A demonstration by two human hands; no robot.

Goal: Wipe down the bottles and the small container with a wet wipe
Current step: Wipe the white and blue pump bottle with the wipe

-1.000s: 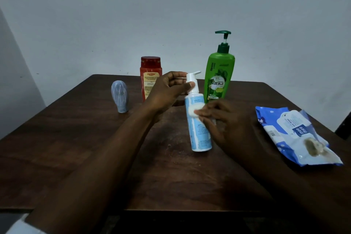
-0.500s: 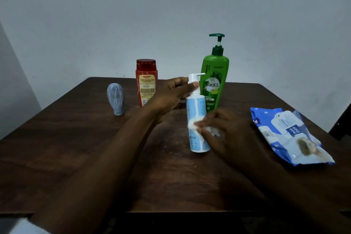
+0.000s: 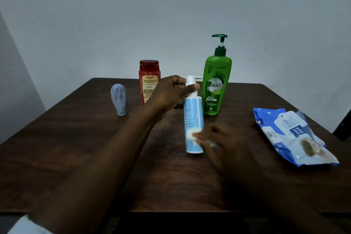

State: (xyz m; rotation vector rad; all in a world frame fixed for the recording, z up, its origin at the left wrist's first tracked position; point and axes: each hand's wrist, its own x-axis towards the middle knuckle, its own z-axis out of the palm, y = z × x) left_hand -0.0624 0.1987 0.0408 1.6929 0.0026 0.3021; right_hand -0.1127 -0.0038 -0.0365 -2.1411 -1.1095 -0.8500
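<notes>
A light-blue pump bottle (image 3: 192,117) stands upright in the middle of the dark wooden table (image 3: 85,148). My left hand (image 3: 171,92) grips its white pump neck from the left. My right hand (image 3: 216,140) presses a small white wet wipe (image 3: 191,133) against the bottle's lower front. Behind stand a tall green pump bottle (image 3: 215,83) and a red bottle (image 3: 149,80), partly hidden by my left hand. A small grey-blue container (image 3: 119,99) stands at the back left.
A blue and white wet-wipe pack (image 3: 292,135) lies flat on the right side of the table. A plain wall rises behind the far edge. A dark object shows past the table's right edge.
My right hand has slid the wipe down the blue bottle, from its upper part to its lower part. The bottle now stands more upright. My left hand stays on the pump.
</notes>
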